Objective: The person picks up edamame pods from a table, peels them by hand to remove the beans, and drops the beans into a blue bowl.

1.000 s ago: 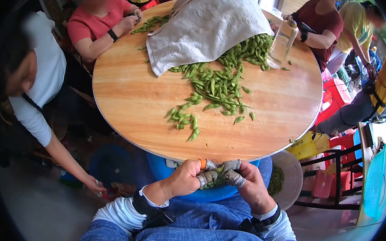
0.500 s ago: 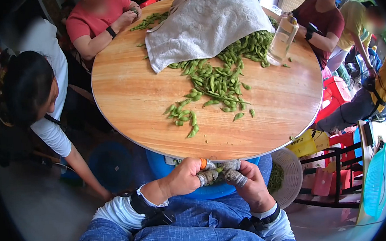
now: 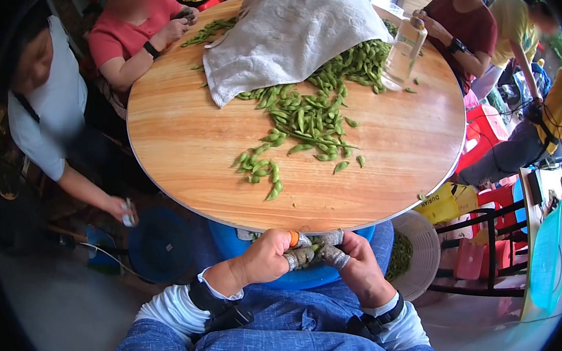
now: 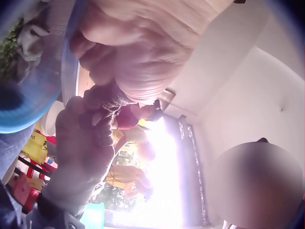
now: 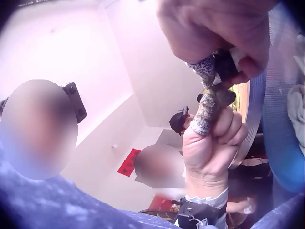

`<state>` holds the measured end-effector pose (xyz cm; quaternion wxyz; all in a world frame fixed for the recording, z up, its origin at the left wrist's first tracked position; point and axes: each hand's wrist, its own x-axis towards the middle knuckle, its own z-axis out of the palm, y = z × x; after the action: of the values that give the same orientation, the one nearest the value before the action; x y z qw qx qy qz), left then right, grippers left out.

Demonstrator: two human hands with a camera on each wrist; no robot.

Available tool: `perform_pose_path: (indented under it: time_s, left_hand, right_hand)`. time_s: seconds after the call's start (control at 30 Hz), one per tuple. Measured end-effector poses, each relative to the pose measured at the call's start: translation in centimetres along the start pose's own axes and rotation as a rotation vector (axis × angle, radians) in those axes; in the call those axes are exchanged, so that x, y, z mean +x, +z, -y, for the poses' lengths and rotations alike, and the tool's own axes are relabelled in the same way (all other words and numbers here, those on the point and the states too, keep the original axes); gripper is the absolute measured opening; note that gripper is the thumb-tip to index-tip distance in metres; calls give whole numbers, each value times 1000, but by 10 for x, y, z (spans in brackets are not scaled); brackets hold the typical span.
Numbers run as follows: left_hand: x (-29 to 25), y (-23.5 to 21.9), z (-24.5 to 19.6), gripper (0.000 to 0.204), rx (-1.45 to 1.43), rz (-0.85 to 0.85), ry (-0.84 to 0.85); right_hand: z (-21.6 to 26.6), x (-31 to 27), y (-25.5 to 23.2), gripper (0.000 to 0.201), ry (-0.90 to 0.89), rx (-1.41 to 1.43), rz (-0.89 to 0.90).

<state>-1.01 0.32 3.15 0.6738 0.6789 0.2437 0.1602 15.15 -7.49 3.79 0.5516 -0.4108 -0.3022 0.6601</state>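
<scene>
Both hands meet just below the near edge of the round wooden table point(image 3: 186, 143). The left hand point(image 3: 267, 256), with grey wrapped fingertips and an orange band, pinches one end of a small green pod point(image 3: 315, 246). From the other side the right hand point(image 3: 361, 265), its thumb and finger wrapped in grey, pinches the same pod. Fingers cover most of the pod; a speck of green shows between the tips in the right wrist view. Beneath the hands is a blue basin point(image 3: 302, 278). Green pods point(image 3: 309, 117) lie in a heap on the table, partly under a white towel point(image 3: 289, 33).
A clear bottle point(image 3: 405, 53) stands at the table's right. White basket point(image 3: 426, 256) with green contents is right of the knees; a dark blue basin point(image 3: 161, 244) sits on the floor at left. A person in white point(image 3: 58, 114) leans at left; others are around the table.
The person in white has straightened somewhat and drawn the arm back leftward, a pale item now in that hand. My view has shifted slightly; both hands remain together around the pod.
</scene>
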Motion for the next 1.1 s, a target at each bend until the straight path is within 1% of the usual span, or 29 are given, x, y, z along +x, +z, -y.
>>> perform_pose_path:
  time_s: [0.1, 0.2, 0.23, 0.3, 0.33, 0.43, 0.5, 0.53, 0.6, 0.63, 0.7, 0.73, 0.8, 0.83, 0.9, 0.93, 1.0, 1.03, 1.1]
  left_hand:
    - [0, 2, -14, 22, 453, -159, 160]
    - [-8, 1, -23, 26, 958, -263, 265]
    - [-9, 1, -17, 32, 1019, -280, 322]
    - [-7, 1, -2, 28, 872, -301, 357]
    - [-6, 1, 1, 27, 798, -312, 375]
    - [0, 7, 0, 19, 417, -374, 469]
    - [-3, 6, 7, 18, 321, -362, 346]
    - [-4, 6, 10, 20, 274, -355, 285]
    - [-6, 9, 15, 21, -128, -359, 99]
    - [-6, 9, 16, 21, -329, -357, 4]
    - [-5, 7, 18, 22, -624, -264, -75]
    - [-4, 6, 18, 23, -773, -215, -115]
    - [-2, 6, 9, 23, -904, -195, -230]
    - [-1, 7, 7, 23, -969, -183, -288]
    - [-2, 5, 8, 24, -977, -88, -216]
    - [-2, 4, 9, 25, -979, -40, -179]
    - [-3, 3, 3, 24, -898, -56, -161]
    - [-3, 2, 1, 23, -858, -66, -152]
    - [-3, -2, 2, 20, -602, -48, -63]
  right_hand:
    - [-8, 3, -6, 23, -67, 14, -13]
    - [-7, 2, -8, 22, -124, -12, -1]
    - [-6, 2, -9, 22, -82, 27, 31]
    - [-5, 5, -12, 21, 0, 103, 95]
    - [-7, 7, -11, 21, -25, 138, 103]
    - [-18, 9, -8, 21, -100, 212, 121]
    - [-26, 13, -9, 20, -146, 222, 132]
    - [-27, 15, -10, 19, -194, 158, 136]
    - [-26, 19, -11, 19, -292, 31, 144]
    - [-25, 20, -11, 19, -301, -6, 165]
    - [-20, 21, -15, 19, -316, -78, 205]
    - [-19, 22, -17, 20, -314, -65, 240]
    - [-17, 25, -22, 20, -311, -42, 308]
    - [-18, 26, -24, 20, -270, 16, 299]
    - [-20, 26, -27, 19, -189, 131, 281]
    - [-19, 25, -27, 19, -156, 139, 252]
    - [-16, 22, -26, 19, -90, 156, 192]
    - [-14, 21, -25, 19, -83, 118, 156]
    - [-9, 18, -20, 19, -63, 45, 88]
